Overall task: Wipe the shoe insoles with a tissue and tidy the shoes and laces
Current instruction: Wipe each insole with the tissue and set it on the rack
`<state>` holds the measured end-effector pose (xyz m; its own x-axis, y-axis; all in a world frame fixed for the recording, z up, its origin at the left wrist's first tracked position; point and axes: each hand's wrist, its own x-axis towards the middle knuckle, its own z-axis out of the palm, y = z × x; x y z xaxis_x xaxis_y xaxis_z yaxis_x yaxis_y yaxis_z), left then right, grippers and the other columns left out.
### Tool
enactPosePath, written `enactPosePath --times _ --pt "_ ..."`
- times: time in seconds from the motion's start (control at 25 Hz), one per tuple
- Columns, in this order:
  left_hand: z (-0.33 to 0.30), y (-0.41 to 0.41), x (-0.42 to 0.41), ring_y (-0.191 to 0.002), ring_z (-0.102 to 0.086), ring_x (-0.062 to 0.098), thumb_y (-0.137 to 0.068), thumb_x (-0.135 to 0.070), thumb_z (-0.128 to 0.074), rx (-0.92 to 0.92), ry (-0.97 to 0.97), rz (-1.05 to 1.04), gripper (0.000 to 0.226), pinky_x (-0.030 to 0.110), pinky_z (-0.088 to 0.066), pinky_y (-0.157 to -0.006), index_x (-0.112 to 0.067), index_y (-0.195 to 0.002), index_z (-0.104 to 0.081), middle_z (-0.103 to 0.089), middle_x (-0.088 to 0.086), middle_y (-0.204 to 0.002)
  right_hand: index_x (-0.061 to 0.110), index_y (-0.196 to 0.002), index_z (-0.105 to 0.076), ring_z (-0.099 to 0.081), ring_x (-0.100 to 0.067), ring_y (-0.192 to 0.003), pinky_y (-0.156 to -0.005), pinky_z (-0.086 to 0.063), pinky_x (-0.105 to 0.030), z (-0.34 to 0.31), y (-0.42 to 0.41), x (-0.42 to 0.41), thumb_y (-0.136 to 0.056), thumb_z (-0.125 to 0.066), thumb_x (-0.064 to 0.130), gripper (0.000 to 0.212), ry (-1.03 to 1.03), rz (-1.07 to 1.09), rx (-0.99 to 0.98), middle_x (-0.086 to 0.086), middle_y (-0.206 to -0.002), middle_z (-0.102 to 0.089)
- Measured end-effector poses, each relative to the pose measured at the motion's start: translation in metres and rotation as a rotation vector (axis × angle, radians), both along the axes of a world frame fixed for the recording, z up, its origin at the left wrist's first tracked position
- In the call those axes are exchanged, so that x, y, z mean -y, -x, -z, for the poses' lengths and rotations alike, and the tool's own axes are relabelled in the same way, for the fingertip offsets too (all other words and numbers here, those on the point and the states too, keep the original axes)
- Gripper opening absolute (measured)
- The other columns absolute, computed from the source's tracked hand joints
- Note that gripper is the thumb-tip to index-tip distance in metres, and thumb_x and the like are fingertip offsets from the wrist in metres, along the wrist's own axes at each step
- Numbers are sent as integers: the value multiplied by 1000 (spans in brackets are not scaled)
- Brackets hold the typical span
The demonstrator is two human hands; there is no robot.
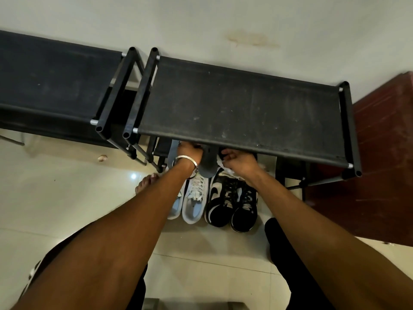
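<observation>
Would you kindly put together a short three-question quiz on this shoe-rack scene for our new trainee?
1. True or false: the black-and-white sneakers stand left of the white sneakers.
2. Which wrist wears the silver bangle? A) left B) right
3. Fill in: the left hand holds a grey ____.

Key: 1 false. 2 A. 3 insole. The right hand pinches the white tissue beneath the black shoe rack.

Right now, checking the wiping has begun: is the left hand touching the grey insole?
Touching. The head view shows the left hand gripping the upper end of the grey insole, just below the shoe rack edge.
</observation>
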<state>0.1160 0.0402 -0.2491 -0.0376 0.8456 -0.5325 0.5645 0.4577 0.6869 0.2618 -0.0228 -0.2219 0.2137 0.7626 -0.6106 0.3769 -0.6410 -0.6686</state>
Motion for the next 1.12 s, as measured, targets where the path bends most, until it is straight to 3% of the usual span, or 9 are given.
enactPosePath --times 0.2,0.32,0.44,0.6,0.72,0.8,0.88,0.96,1.12 --pt "-15 -21 32 -100 -65 37 -87 -8 -61 170 48 -3 14 42 -54 -89 -8 -94 -73 -72 18 -102 27 -83 -70 -61 -9 -84 -89 -51 -27 -25 -27 38 -80 -66 -4 30 -89 -46 165 15 -75 -63" --pt "-17 -40 54 -103 -65 35 -89 -5 -59 247 143 -38 16 43 -54 -92 -17 -92 -67 -70 18 -108 15 -98 -75 -59 -4 -75 -68 -44 -7 -35 -49 59 -83 -68 -2 23 -90 5 243 15 -70 -61" --pt "0 -57 70 -103 -64 41 -90 -9 -55 233 241 9 12 48 -52 -90 -6 -93 -67 -68 27 -108 12 -106 -75 -58 0 -70 -55 -38 0 -35 -58 69 -86 -67 1 25 -89 68 306 10 -78 -65" --pt "23 -74 78 -107 -62 46 -82 -12 -55 181 434 -59 35 49 -54 -78 -1 -115 -61 -60 33 -116 13 -104 -75 -66 -13 -90 -73 -53 -20 -19 -52 71 -89 -60 1 25 -95 -13 346 -2 -101 -72" --pt "28 -85 73 -102 -63 36 -87 -8 -53 250 453 -214 40 43 -52 -85 1 -125 -56 -60 26 -124 17 -100 -76 -68 -15 -92 -81 -57 -30 0 -50 59 -87 -69 12 15 -109 4 349 0 -98 -73" --pt "37 -91 65 -95 -62 28 -86 -6 -54 305 451 -308 37 37 -51 -84 0 -122 -59 -62 25 -122 18 -99 -76 -67 -12 -90 -78 -55 -20 13 -53 47 -86 -73 15 14 -112 68 326 3 -97 -73" --pt "44 -95 57 -100 -63 31 -86 -9 -57 336 465 -354 31 43 -53 -93 -3 -116 -61 -64 21 -120 10 -95 -76 -67 -11 -89 -68 -43 -2 20 -54 36 -86 -71 8 10 -122 118 319 0 -96 -73" --pt "46 -96 53 -101 -62 29 -93 -10 -54 345 480 -335 33 42 -53 -94 -1 -125 -57 -61 18 -126 3 -92 -75 -68 -15 -95 -66 -37 -1 26 -55 27 -87 -64 1 11 -104 116 344 -6 -98 -74" --pt "37 -97 55 -93 -56 28 -95 4 -47 395 429 -396 35 40 -56 -65 -2 -129 -53 -58 20 -129 4 -107 -73 -63 -16 -103 -76 -42 -6 31 -55 24 -90 -62 4 20 -65 41 319 -6 -109 -71"
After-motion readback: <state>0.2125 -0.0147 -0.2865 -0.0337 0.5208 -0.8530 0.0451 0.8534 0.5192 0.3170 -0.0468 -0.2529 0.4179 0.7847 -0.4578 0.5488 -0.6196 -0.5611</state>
